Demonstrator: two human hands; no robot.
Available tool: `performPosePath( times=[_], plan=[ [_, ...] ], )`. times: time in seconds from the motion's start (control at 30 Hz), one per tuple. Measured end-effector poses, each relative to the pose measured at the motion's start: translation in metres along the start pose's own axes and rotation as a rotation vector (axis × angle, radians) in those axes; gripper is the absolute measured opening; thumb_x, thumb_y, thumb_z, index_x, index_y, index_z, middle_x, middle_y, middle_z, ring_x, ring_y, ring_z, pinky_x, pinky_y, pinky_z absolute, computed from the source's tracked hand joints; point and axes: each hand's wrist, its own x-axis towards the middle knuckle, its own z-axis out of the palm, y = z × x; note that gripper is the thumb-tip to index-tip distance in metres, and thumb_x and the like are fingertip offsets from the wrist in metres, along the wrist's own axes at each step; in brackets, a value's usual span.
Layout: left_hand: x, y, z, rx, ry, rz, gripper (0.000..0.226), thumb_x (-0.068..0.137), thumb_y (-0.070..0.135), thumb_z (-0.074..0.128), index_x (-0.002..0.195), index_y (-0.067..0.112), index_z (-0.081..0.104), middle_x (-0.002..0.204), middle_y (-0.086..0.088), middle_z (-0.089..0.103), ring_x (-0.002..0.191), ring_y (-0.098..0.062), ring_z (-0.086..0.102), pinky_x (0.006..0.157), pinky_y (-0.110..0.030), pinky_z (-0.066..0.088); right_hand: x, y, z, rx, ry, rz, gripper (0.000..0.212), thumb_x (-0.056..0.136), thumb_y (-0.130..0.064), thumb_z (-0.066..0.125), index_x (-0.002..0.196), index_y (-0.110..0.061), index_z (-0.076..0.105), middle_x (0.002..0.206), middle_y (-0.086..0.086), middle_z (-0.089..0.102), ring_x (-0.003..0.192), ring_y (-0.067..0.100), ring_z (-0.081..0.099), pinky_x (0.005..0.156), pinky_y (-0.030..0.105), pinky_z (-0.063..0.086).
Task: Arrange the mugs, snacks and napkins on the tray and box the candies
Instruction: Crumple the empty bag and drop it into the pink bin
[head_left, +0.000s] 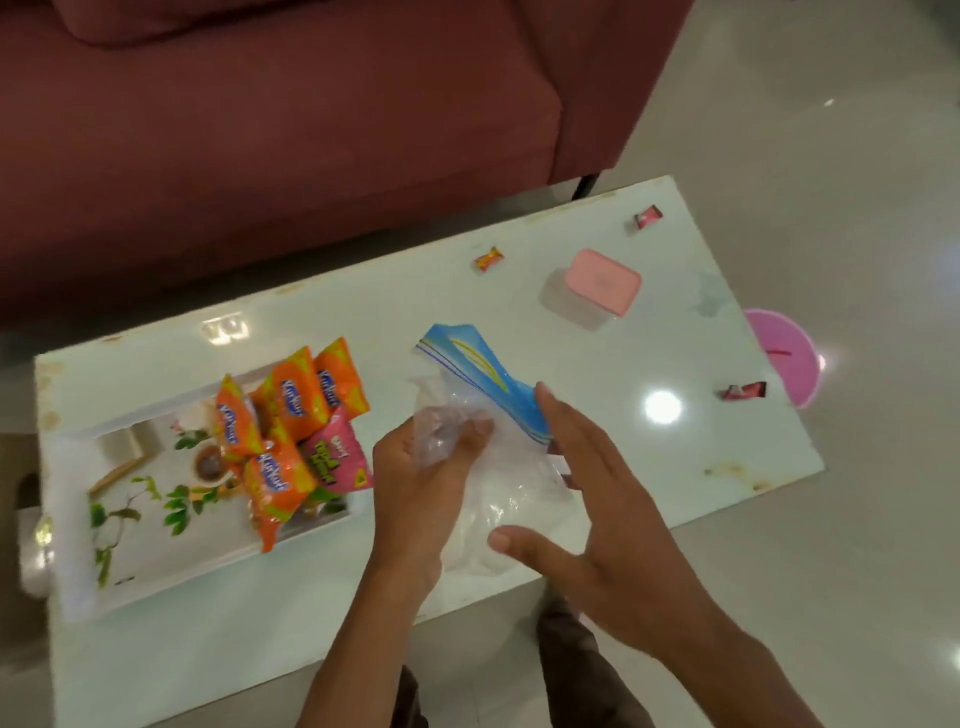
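Fingers (475, 428) of the left hand (415, 467) curl round a bunched fold of a clear zip bag (511, 499), while the right hand (597, 499) is spread flat with its fingers (550, 402) apart, one tip at the bag's blue seal strip; whether it presses or only hovers I cannot tell. A dark red sofa (260, 130) stands behind the white table (363, 301). On the table's left end lies the leaf-printed tray (78, 571), and the orange snack packets (296, 400) and one pink packet (332, 460) are heaped at its right end, some leaning over the rim. The candy box (602, 283), pink lid on, stands well apart to the right. Three wrapped candies lie loose: one (489, 258) near the far edge, one (648, 216) at the far corner, one (743, 391) close to the right edge. The heap looks unsteady, so a brush from the left forearm could tip packets off the tray; a careless sweep for the edge candies could send them to the floor, where a pink round thing (784, 358) partly shows. No mugs or napkins can be made out. Motion blur smears the tray's near rim, the bag hides the table beneath, and its contents, if any, are unclear.
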Motion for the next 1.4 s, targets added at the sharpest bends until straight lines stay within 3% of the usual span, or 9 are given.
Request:
performPosePath(
  times=[0.23,0.47,0.57,0.67,0.8,0.9,1.13,1.27,1.4],
  plan=[
    [-0.018,0.01,0.087,-0.034,-0.247,-0.158,0.014,0.078,0.027,0.078,0.088,0.036,0.079,0.087,0.001,0.08,0.082,-0.018,0.077,0.064,-0.024,0.058,-0.001,0.043,-0.057,-0.321,0.249,-0.044,0.071,0.075,-0.049,0.073,0.139,-0.046,0.042,0.14,-0.017,0.042,0.104,-0.002,0.055,0.081,0.006,0.044],
    [-0.014,0.014,0.096,-0.502,-0.562,-0.344,0.063,0.084,0.054,0.063,0.14,0.025,0.057,0.138,-0.012,0.064,0.131,-0.029,0.058,0.104,-0.043,0.051,0.015,0.068,-0.095,-0.036,0.524,0.103,0.031,0.085,-0.014,0.074,0.11,-0.031,0.069,0.101,-0.012,0.071,0.081,0.0,0.066,0.069,0.008,0.051],
    [-0.014,0.008,0.093,-0.362,-0.447,-0.134,0.062,0.084,0.041,0.068,0.143,0.028,0.053,0.144,0.002,0.059,0.135,-0.019,0.054,0.114,-0.049,0.04,0.022,0.068,-0.102,0.243,0.641,0.302,0.014,0.089,-0.021,0.068,0.101,-0.027,0.073,0.088,-0.007,0.075,0.071,0.004,0.069,0.059,0.006,0.047],
    [-0.008,0.008,0.088,-0.136,-0.469,0.09,0.073,0.081,0.024,0.076,0.146,0.036,0.046,0.151,0.014,0.051,0.141,-0.011,0.047,0.116,-0.048,0.037,0.023,0.061,-0.104,0.549,0.679,0.417,0.009,0.088,-0.015,0.07,0.096,-0.016,0.074,0.09,0.003,0.074,0.081,0.015,0.071,0.075,0.023,0.059],
    [0.011,0.007,0.099,0.162,-0.617,0.289,0.095,0.07,0.036,0.085,0.149,0.048,0.034,0.154,0.028,0.04,0.143,0.002,0.038,0.114,-0.032,0.04,0.023,0.058,-0.092,1.012,0.582,0.49,0.027,0.063,-0.032,0.08,0.086,-0.02,0.077,0.093,0.008,0.076,0.085,0.024,0.074,0.069,0.03,0.06],
    [0.022,0.005,0.117,0.282,-0.67,0.391,0.099,0.069,0.035,0.088,0.152,0.038,0.034,0.154,0.024,0.042,0.14,0.003,0.042,0.107,-0.015,0.042,0.022,0.067,-0.082,1.158,0.474,0.511,0.02,0.074,-0.022,0.075,0.093,-0.018,0.077,0.101,0.012,0.075,0.089,0.024,0.074,0.078,0.035,0.06],
    [0.033,-0.011,0.164,0.176,-0.464,0.288,0.055,0.07,0.006,0.088,0.121,0.014,0.069,0.112,0.006,0.077,0.103,-0.013,0.072,0.088,-0.038,0.061,0.024,0.097,-0.116,0.99,0.182,0.52,0.023,0.09,-0.028,0.056,0.099,-0.022,0.076,0.102,-0.001,0.076,0.099,0.013,0.07,0.089,0.028,0.056],
    [0.03,-0.013,0.219,0.134,-0.425,0.255,0.024,0.077,0.009,0.079,0.098,0.017,0.074,0.088,0.009,0.077,0.082,-0.013,0.074,0.072,-0.025,0.058,0.013,0.117,-0.162,0.838,0.135,0.57,0.06,0.104,-0.005,0.038,0.058,-0.016,0.075,0.062,-0.006,0.073,0.063,-0.004,0.068,0.063,0.008,0.052],
    [0.017,-0.017,0.292,0.202,-0.298,0.2,0.012,0.078,0.023,0.078,0.089,0.021,0.074,0.076,0.02,0.072,0.073,-0.002,0.069,0.065,-0.013,0.051,0.0,0.134,-0.221,0.578,0.462,0.438,0.03,0.087,-0.049,0.055,0.113,-0.04,0.067,0.116,-0.013,0.07,0.107,0.009,0.066,0.091,0.036,0.056]
  ],
)
